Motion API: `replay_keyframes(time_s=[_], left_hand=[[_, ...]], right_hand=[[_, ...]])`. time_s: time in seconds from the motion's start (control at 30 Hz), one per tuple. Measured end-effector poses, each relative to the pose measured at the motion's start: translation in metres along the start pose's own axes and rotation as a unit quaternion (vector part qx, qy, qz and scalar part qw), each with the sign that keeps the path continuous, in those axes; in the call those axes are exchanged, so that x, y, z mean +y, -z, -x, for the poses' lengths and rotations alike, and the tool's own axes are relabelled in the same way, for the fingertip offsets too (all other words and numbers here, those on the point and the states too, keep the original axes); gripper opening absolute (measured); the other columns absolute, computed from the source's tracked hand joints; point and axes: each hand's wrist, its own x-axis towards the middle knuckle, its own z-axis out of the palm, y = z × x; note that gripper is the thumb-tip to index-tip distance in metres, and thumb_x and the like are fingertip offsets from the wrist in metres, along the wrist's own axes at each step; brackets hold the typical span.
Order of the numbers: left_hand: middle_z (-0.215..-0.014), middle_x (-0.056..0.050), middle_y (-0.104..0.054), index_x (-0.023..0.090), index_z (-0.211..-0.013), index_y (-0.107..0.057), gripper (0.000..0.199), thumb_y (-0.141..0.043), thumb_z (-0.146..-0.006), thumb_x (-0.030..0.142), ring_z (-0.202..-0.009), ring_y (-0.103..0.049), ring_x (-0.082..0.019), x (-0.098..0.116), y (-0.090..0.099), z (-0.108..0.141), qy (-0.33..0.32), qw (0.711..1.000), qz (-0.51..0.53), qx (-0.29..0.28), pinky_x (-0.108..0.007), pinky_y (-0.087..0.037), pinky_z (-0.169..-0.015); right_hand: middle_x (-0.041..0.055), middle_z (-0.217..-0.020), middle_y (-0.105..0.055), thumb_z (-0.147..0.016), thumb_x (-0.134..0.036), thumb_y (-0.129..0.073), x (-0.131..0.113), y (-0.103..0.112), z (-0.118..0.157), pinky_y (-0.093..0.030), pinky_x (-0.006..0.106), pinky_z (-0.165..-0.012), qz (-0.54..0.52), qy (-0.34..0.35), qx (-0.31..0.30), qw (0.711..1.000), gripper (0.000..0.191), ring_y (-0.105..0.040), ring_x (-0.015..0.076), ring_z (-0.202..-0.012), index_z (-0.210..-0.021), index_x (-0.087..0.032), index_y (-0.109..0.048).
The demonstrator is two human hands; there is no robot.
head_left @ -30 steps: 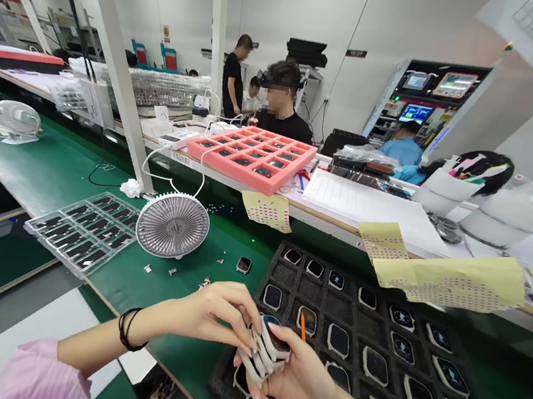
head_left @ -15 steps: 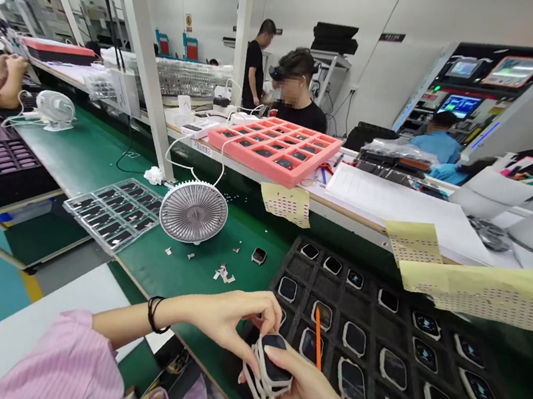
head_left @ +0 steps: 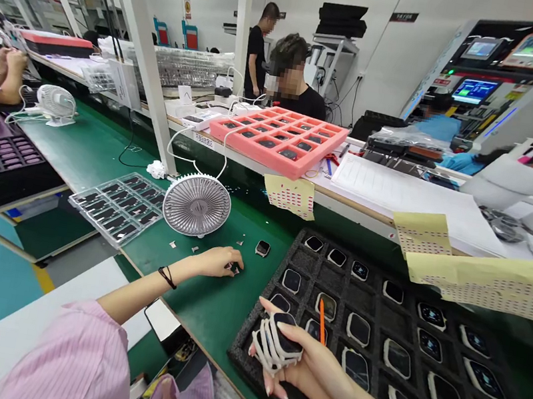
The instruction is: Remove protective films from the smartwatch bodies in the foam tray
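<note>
My left hand (head_left: 216, 262) lies low on the green bench mat (head_left: 209, 305), its fingertips closed on a small dark piece (head_left: 235, 267). My right hand (head_left: 316, 362) holds a stack of several square smartwatch bodies (head_left: 278, 343) with pale rims, just above a black foam tray (head_left: 262, 354). That tray carries rows of similar watch bodies, and an orange pencil (head_left: 323, 321) stands up among them. One loose watch body (head_left: 263, 248) rests on the mat beyond my left fingers. The stack hides the tray cells beneath it.
A grey desk fan (head_left: 197, 205) and a clear tray of dark parts (head_left: 116, 208) stand on the mat, with small scraps nearby. Beyond the shelf edge sit a pink foam tray (head_left: 277, 139) and yellow dotted sheets (head_left: 496, 283). A co-worker (head_left: 295, 83) faces me across the bench.
My left hand has left the stack and moved forward onto the mat beside the small piece. My right hand still holds the stack, now lower over the tray.
</note>
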Motion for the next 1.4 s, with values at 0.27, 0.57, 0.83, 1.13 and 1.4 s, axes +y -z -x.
replay_keyframes(time_s=[0.27, 0.57, 0.83, 1.13, 1.4], left_hand=[[-0.08, -0.004, -0.066, 0.013, -0.082, -0.068, 0.005, -0.065, -0.078, 0.014, -0.069, -0.059, -0.011, 0.001, 0.01, -0.009, -0.015, 0.998, 0.049, -0.039, -0.018, -0.042, -0.063], [-0.083, -0.005, -0.069, 0.014, -0.08, -0.068, 0.003, -0.066, -0.08, 0.017, -0.081, -0.063, -0.01, 0.112, 0.038, 0.036, -0.322, 0.908, 0.164, 0.212, -0.019, -0.05, -0.077], [-0.086, -0.006, -0.068, 0.015, -0.088, -0.068, 0.009, -0.064, -0.081, 0.011, -0.08, -0.062, -0.011, 0.122, 0.032, 0.03, -0.421, 0.865, 0.062, 0.267, -0.021, -0.049, -0.074], [-0.091, -0.007, -0.065, 0.015, -0.088, -0.072, 0.012, -0.07, -0.076, 0.014, -0.087, -0.06, -0.01, 0.122, 0.031, 0.034, -0.356, 0.897, 0.234, 0.122, -0.018, -0.049, -0.081], [-0.102, -0.011, -0.061, 0.011, -0.084, -0.063, 0.034, -0.08, -0.064, 0.031, -0.096, -0.058, -0.014, 0.133, 0.038, 0.034, -0.297, 0.893, 0.337, 0.007, -0.021, -0.048, -0.083]], right_hand=[[0.0117, -0.093, -0.064, -0.086, -0.043, -0.043, -0.008, 0.008, -0.006, -0.036, 0.025, -0.045, -0.027, 0.03, -0.023, 0.999, 0.084, -0.061, 0.0189, -0.056, -0.147, -0.023, 0.012], [0.0112, -0.09, -0.065, -0.086, -0.043, -0.043, -0.014, 0.008, -0.012, -0.035, 0.024, -0.043, -0.057, 0.036, -0.052, 0.996, 0.065, -0.061, 0.0189, -0.054, -0.142, -0.019, -0.021], [0.0165, -0.09, -0.064, -0.087, -0.045, -0.039, -0.01, 0.006, -0.014, -0.036, 0.024, -0.045, -0.054, 0.031, -0.072, 0.996, 0.045, -0.059, 0.0157, -0.054, -0.088, -0.005, -0.061], [0.0114, -0.065, -0.061, -0.08, -0.054, -0.044, -0.006, 0.005, -0.019, -0.035, 0.021, -0.041, -0.049, 0.007, -0.091, 0.995, 0.054, -0.058, 0.0155, -0.05, -0.083, -0.004, -0.062], [0.0113, -0.081, -0.067, -0.07, -0.056, -0.056, -0.001, 0.008, -0.019, -0.034, 0.02, -0.045, -0.025, -0.03, -0.095, 0.995, 0.061, -0.059, 0.0149, -0.052, -0.112, -0.012, -0.055]])
